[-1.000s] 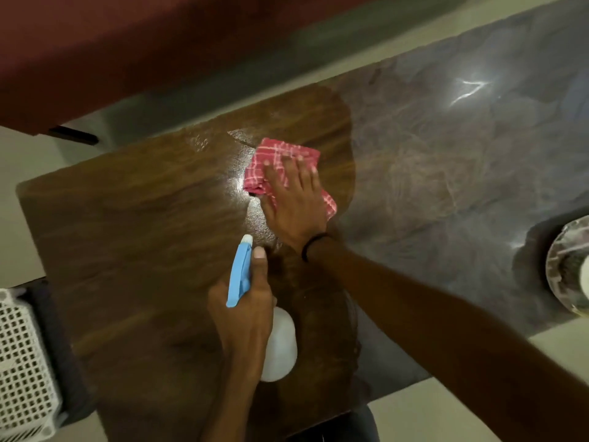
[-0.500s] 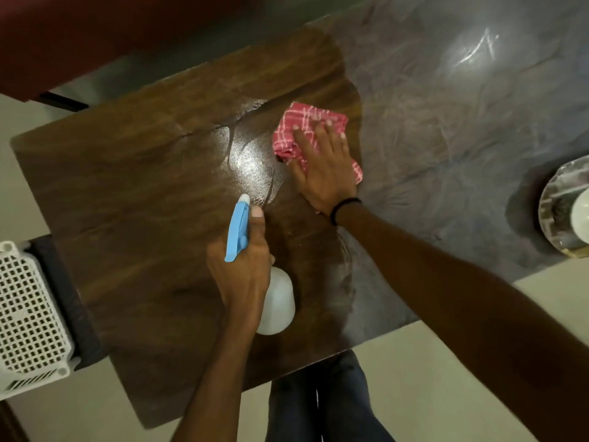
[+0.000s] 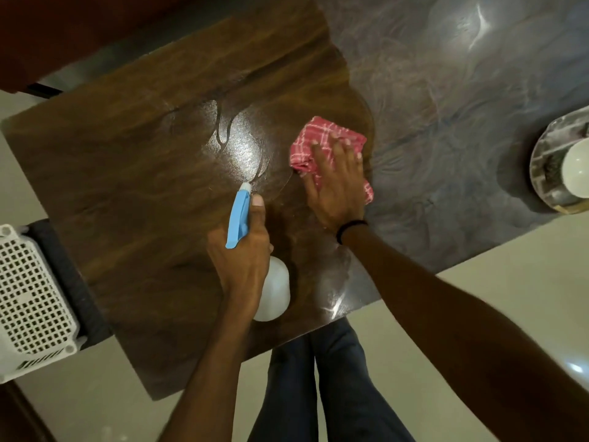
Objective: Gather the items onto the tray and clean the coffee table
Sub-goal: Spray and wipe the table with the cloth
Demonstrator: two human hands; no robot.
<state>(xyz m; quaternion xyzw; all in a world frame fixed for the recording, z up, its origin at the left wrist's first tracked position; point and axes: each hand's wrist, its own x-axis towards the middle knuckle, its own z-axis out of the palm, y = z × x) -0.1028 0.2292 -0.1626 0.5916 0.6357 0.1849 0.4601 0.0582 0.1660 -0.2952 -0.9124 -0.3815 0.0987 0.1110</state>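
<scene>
The coffee table [image 3: 127,173] has a brown wood-grain left part and a grey marbled right part. A wet shiny patch [image 3: 239,145] lies on the brown part. My right hand [image 3: 338,186] presses flat on a red-and-white checked cloth [image 3: 318,138], just right of the wet patch. My left hand [image 3: 242,260] grips a white spray bottle [image 3: 274,291] with a blue trigger head [image 3: 239,218], nozzle pointing at the wet patch. A round tray [image 3: 541,161] at the right edge holds a white cup [image 3: 577,170].
A white perforated plastic basket [image 3: 32,301] sits on a dark stool beside the table's left edge. A dark red sofa [image 3: 63,33] runs along the far side. My legs in blue jeans [image 3: 318,393] stand at the near edge, on pale floor.
My right hand has slid the cloth to the right and nearer, off the wet patch, which now shows wider. The left hand keeps the bottle in much the same place.
</scene>
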